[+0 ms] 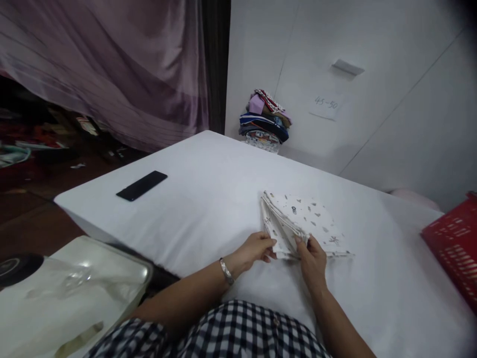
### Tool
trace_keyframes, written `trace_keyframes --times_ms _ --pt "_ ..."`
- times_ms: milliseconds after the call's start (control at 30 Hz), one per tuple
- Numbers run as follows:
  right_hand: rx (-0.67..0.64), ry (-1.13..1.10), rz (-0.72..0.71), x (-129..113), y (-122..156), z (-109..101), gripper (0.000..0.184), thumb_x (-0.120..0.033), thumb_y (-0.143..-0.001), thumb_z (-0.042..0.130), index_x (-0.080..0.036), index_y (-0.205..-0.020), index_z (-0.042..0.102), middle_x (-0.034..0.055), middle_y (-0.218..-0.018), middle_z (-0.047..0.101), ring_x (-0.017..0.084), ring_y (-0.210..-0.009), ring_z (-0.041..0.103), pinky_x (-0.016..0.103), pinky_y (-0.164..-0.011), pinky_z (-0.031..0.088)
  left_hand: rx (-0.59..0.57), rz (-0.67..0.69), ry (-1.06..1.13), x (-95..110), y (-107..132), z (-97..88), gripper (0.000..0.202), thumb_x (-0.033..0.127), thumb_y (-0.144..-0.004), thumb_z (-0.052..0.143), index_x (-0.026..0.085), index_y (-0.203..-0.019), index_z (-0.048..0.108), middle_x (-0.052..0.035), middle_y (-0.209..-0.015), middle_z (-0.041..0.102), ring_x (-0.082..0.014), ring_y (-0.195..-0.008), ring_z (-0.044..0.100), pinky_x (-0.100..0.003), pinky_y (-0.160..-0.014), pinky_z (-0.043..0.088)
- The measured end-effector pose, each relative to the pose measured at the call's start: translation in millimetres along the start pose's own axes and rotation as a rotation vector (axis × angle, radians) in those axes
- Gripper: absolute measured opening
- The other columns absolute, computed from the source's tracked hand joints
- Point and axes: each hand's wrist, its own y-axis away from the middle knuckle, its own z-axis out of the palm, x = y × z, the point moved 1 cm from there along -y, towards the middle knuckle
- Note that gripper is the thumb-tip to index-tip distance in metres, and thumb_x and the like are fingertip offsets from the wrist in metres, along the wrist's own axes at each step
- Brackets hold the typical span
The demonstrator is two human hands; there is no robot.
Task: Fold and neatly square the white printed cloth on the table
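Note:
A white cloth (309, 219) printed with small grey and brown motifs lies folded in layers on the white-covered table (208, 199). My left hand (258, 247), with a silver bracelet at the wrist, pinches the cloth's lower left corner. A little to the right, my right hand (312, 258) grips the upper layers at their near edge, thumb on top. Between the two hands the layers stand apart in a narrow gap. The cloth's far side rests flat on the table. Some fingertips are hidden under the fabric.
A black phone-like slab (142, 185) lies on the table's left part. Folded clothes (264, 119) are stacked by the wall at the back. A red plastic basket (454, 243) stands at the right edge. A pale, shiny container (93, 278) is at lower left, below a purple curtain (149, 59).

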Motion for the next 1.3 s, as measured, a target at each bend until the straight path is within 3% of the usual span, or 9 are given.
trace_keyframes --times_ms 233,533,633,800,1033,1300 --pt "-0.016 -0.01 -0.022 -1.9 -0.2 2.9 0.024 -0.036 -0.078 0.062 -0.016 -0.091 0.065 0.0013 -0.084 0.065 0.017 -0.079 0.056 0.028 -0.074 0.044 0.033 -0.011 0.092 1.8 1.8 0.6 0.025 0.027 -0.067 0.069 0.016 -0.079 0.05 0.0006 -0.067 0.059 -0.0129 -0.06 0.063 -0.02 -0.052 0.039" --pt "-0.09 0.054 -0.125 8.0 2.4 4.9 0.027 -0.031 -0.078 0.061 -0.018 -0.102 0.065 0.0029 -0.094 0.068 0.02 -0.086 0.061 0.034 -0.081 0.048 -0.042 -0.043 0.224 -2.8 -1.7 2.1 0.03 0.023 -0.072 0.064 0.011 -0.098 0.055 -0.0093 -0.085 0.065 -0.0142 -0.067 0.063 -0.028 -0.065 0.05" --pt "-0.127 0.107 -0.165 9.9 3.3 4.9 0.027 -0.029 -0.08 0.059 -0.019 -0.104 0.064 0.0039 -0.096 0.068 0.021 -0.088 0.062 0.035 -0.082 0.049 -0.007 -0.013 0.269 -5.0 4.2 4.5 0.041 0.016 -0.071 0.063 0.014 -0.109 0.049 -0.0083 -0.089 0.064 -0.0159 -0.07 0.063 -0.033 -0.068 0.053" --pt "-0.281 0.215 -0.271 5.6 5.3 6.7 0.028 -0.026 -0.083 0.053 -0.022 -0.11 0.062 0.0054 -0.104 0.067 0.021 -0.094 0.062 0.036 -0.084 0.05 -0.005 0.093 0.252 -9.0 11.5 9.1 0.062 0.001 -0.061 0.062 0.017 -0.118 0.046 -0.0066 -0.091 0.064 -0.0165 -0.078 0.062 -0.03 -0.068 0.053" --pt "-0.425 0.392 -0.488 4.4 5.8 2.6 0.047 -0.03 -0.081 0.059 -0.024 -0.126 0.052 0.0095 -0.124 0.058 0.025 -0.115 0.052 0.044 -0.098 0.043 -0.056 0.189 0.197 -9.2 7.3 10.7 0.051 0.004 -0.067 0.061 0.016 -0.115 0.053 -0.0052 -0.087 0.066 -0.0138 -0.072 0.062 -0.027 -0.066 0.052" --pt "-0.385 0.346 -0.353 -1.5 6.3 8.0 0.04 -0.026 -0.08 0.055 -0.023 -0.12 0.055 0.0091 -0.116 0.061 0.024 -0.107 0.057 0.04 -0.094 0.046 0.01 0.206 0.143 -12.5 0.8 9.9 0.03 0.014 -0.072 0.064 0.015 -0.101 0.056 -0.0064 -0.09 0.065 -0.0144 -0.074 0.062 -0.026 -0.06 0.052"
